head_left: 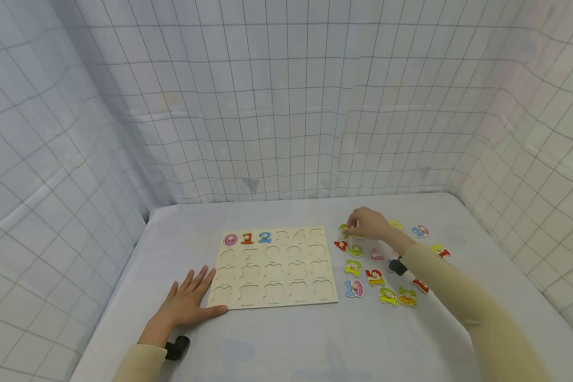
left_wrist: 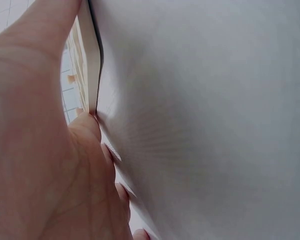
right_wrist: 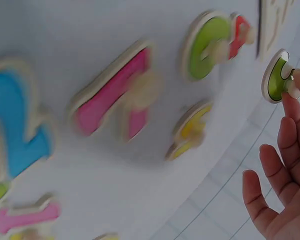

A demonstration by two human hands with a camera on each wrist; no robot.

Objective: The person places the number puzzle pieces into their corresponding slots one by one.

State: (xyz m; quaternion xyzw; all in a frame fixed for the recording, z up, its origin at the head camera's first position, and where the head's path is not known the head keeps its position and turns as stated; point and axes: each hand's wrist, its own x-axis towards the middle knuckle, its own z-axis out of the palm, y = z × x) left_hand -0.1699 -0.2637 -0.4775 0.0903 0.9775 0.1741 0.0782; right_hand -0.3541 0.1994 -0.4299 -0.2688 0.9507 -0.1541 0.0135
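Note:
The wooden number puzzle board (head_left: 286,266) lies flat on the table, with a purple 0 (head_left: 227,242), a red 1 (head_left: 250,240) and a blue 2 (head_left: 262,240) set in its top row. At its lower left corner my left hand (head_left: 185,303) rests, fingers spread, thumb along the front edge. Beyond the board's right side, my right hand (head_left: 370,224) pinches a green number piece (right_wrist: 275,82) by its knob between thumb and index finger. The other fingers stay loosely bent. A red 4 (head_left: 339,246) and a green 6 (head_left: 355,252) lie just below that hand.
Several knobbed number pieces lie scattered right of the board, among them a red and yellow 15 (head_left: 375,277), a blue and pink 19 (head_left: 350,288) and a pink 7 (right_wrist: 105,95). My right forearm passes over some of them. A white gridded curtain (head_left: 286,132) surrounds the table.

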